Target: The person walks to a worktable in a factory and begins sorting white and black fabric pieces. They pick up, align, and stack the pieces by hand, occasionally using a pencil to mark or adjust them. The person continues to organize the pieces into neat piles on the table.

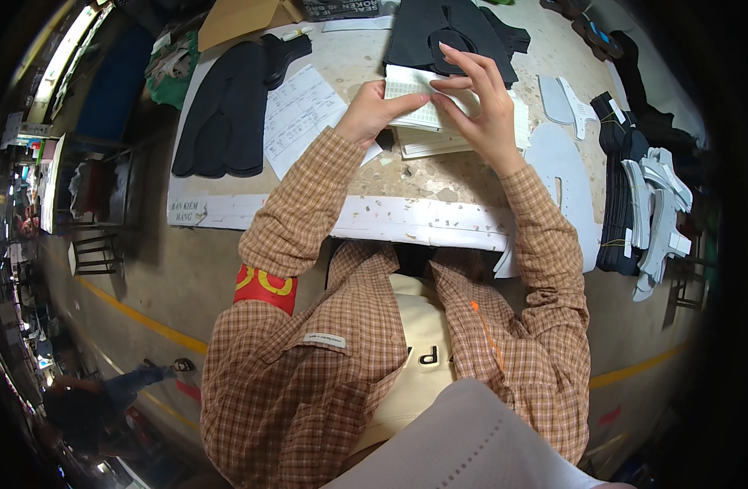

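My left hand (367, 112) grips a thin stack of white printed label sheets (408, 80) by its left edge, thumb on top and the other fingers hidden underneath. Above the right part of this stack is my right hand (486, 110), its fingers spread and bent, thumb tip close to the sheets; whether it touches them is hard to tell. More white sheets (427, 147) lie on the table beneath both hands. Just beyond them rests a pile of black cut fabric pieces (410, 37). A handwritten paper (304, 114) lies left of my left hand.
Black shaped pieces (219, 118) lie on the table (361, 175) at the left, near a cardboard box (235, 23). Grey cut pieces (553, 159) sit at the right, overhanging the front edge. Tied black bundles (614, 187) and light grey bundles (655, 216) line the right side.
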Demonstrator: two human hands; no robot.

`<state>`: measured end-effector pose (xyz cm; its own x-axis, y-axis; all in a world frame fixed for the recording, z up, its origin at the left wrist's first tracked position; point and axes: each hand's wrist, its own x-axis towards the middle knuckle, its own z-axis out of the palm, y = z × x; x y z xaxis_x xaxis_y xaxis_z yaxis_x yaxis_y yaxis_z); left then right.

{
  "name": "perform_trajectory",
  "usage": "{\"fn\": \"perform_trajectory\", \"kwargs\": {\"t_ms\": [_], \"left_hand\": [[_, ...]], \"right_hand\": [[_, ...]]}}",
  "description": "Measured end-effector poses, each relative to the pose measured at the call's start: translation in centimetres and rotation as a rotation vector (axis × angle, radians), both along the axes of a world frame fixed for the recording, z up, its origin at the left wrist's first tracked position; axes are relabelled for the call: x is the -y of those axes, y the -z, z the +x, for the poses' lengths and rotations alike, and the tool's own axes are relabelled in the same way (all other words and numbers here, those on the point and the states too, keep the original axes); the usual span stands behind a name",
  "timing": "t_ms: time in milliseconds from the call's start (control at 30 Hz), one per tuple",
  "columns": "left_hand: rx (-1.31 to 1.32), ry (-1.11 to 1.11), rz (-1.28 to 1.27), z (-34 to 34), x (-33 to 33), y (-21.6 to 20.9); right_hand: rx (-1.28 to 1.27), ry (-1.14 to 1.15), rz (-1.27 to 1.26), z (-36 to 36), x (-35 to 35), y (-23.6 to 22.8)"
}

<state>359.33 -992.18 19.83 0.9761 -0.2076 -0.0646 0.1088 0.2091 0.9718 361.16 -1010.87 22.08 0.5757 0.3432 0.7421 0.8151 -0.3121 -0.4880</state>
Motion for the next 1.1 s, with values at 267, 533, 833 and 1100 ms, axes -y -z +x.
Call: {"fn": "perform_trajectory", "kwargs": {"t_ms": [267, 533, 833, 1100], "left_hand": [[0.094, -0.056, 0.060, -0.4, 0.4, -0.2], [0.213, -0.052, 0.142, -0.4, 0.6, 0.0], [0.165, -0.089, 0.107, -0.5, 1.0, 0.1], [0.143, -0.084, 0.113, -0.6, 1.2, 0.2]], "right_hand": [[0.064, 0.047, -0.002, -0.2, -0.2, 0.2], [0.005, 0.043, 0.028, -0.5, 0.0, 0.0], [0.156, 0.043, 0.002, -0.8, -0.3, 0.1], [-0.134, -0.020, 0.275, -0.3, 0.1, 0.4]]}}
